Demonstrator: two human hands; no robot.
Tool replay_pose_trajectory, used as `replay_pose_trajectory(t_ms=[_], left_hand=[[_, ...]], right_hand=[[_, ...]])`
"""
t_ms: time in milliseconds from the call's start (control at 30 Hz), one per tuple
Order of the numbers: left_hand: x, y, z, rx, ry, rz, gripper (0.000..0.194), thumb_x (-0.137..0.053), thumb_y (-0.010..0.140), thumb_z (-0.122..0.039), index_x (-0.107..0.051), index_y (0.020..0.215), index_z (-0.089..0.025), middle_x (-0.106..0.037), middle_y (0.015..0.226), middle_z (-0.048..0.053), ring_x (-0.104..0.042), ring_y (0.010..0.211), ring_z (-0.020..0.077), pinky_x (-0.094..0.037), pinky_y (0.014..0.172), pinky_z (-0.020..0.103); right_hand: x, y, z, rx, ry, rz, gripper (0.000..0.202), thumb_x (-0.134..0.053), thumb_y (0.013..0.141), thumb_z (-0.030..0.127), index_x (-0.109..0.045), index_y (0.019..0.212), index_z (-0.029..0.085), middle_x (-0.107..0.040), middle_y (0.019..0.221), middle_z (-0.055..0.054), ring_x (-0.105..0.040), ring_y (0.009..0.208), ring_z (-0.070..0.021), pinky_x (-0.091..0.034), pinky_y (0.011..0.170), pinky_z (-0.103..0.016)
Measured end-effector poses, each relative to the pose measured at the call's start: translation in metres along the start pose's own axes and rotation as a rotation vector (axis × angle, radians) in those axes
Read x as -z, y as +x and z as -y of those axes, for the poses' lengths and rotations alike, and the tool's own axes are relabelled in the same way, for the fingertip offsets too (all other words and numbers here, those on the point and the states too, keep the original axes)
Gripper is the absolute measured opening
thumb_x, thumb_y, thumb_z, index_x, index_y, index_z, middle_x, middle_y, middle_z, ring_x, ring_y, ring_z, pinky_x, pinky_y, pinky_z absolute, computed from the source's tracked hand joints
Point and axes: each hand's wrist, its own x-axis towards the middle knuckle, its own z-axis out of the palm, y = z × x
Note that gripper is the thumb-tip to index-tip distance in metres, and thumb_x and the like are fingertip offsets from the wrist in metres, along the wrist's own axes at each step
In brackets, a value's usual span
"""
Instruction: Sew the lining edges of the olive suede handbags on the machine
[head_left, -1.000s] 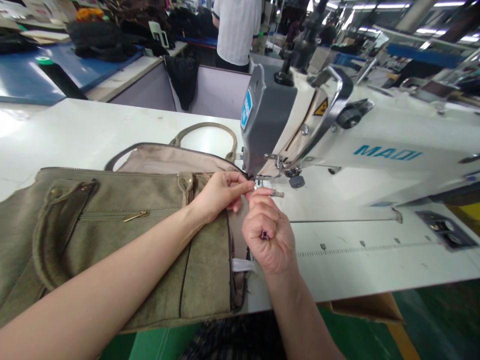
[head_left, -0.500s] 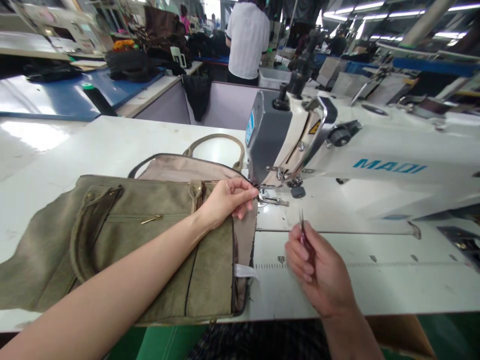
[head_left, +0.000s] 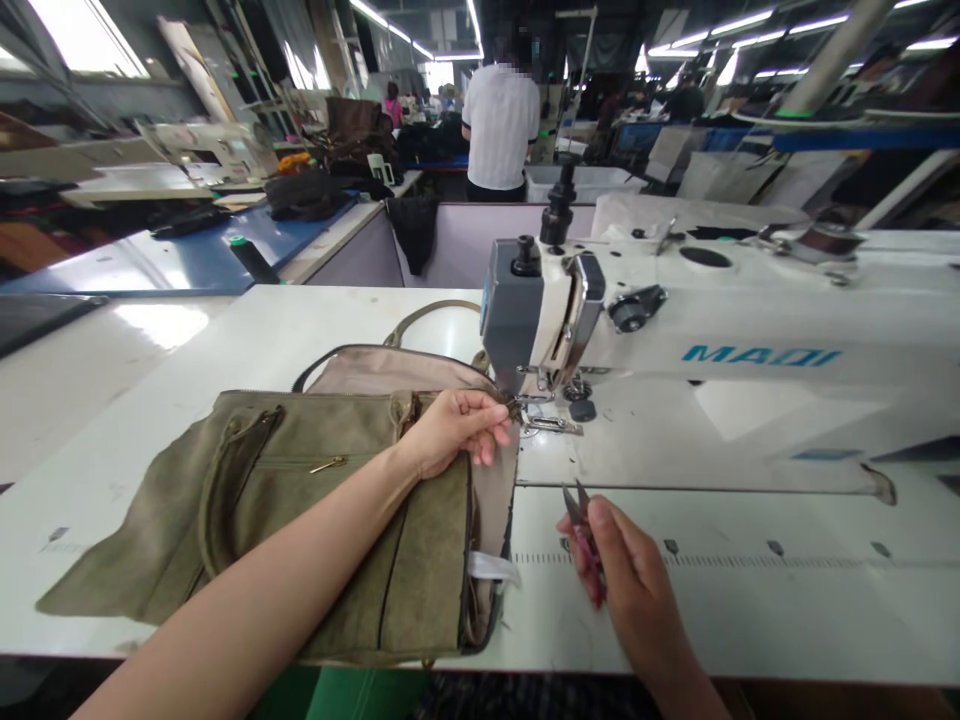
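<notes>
An olive-green suede bag [head_left: 300, 520] lies flat on the white table [head_left: 750, 600], its beige lining and handle toward the sewing machine [head_left: 675, 340]. My left hand [head_left: 457, 430] pinches the bag's top right corner right by the presser foot [head_left: 551, 424]. My right hand [head_left: 630, 575] hovers over the table in front of the machine and holds small pink-handled thread snips [head_left: 581, 520], blades pointing up. A white label [head_left: 491, 568] sticks out of the bag's right edge.
A person in a white shirt [head_left: 501, 125] stands with their back turned behind the machine. Blue and white worktables [head_left: 172, 260] with dark bags and a thread cone [head_left: 251, 258] lie at the back left. More machines stand at the right.
My right hand has drawn back from the needle area toward me with the snips. My left hand keeps its pinch on the bag corner. The camera has tilted upward.
</notes>
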Motion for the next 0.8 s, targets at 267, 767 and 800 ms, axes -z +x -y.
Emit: replay_pose_trajectory(t_ms=[267, 767, 800], left_hand=[[-0.011, 0.006, -0.003, 0.075, 0.06, -0.106, 0.038, -0.079, 0.07, -0.042, -0.059, 0.069, -0.009, -0.065, 0.06, 0.002, -0.052, 0.034, 0.0065, -0.035, 0.03, 0.013], [-0.013, 0.019, -0.022, 0.279, 0.14, -0.085, 0.038, -0.086, 0.06, -0.036, -0.06, 0.062, -0.008, -0.061, 0.05, 0.001, -0.042, 0.026, 0.0046, -0.019, 0.024, 0.012], [-0.013, 0.019, -0.023, 0.281, 0.148, -0.084, 0.039, -0.086, 0.059, -0.038, -0.06, 0.062, -0.008, -0.061, 0.049, 0.001, -0.042, 0.026, 0.0044, -0.019, 0.024, 0.012]], right_hand=[[0.001, -0.001, 0.001, 0.017, 0.009, 0.028, 0.051, -0.041, 0.093, 0.062, -0.06, 0.078, 0.018, -0.045, 0.054, 0.003, -0.037, 0.044, -0.0101, -0.029, 0.041, -0.021], [0.002, 0.003, -0.008, 0.129, -0.21, 0.102, 0.046, -0.036, 0.097, 0.055, -0.049, 0.071, 0.021, -0.049, 0.058, 0.001, -0.043, 0.044, -0.0116, -0.033, 0.042, -0.023], [0.002, 0.003, -0.008, 0.141, -0.223, 0.113, 0.045, -0.036, 0.098, 0.055, -0.049, 0.071, 0.021, -0.05, 0.058, 0.001, -0.043, 0.043, -0.0116, -0.034, 0.042, -0.023]])
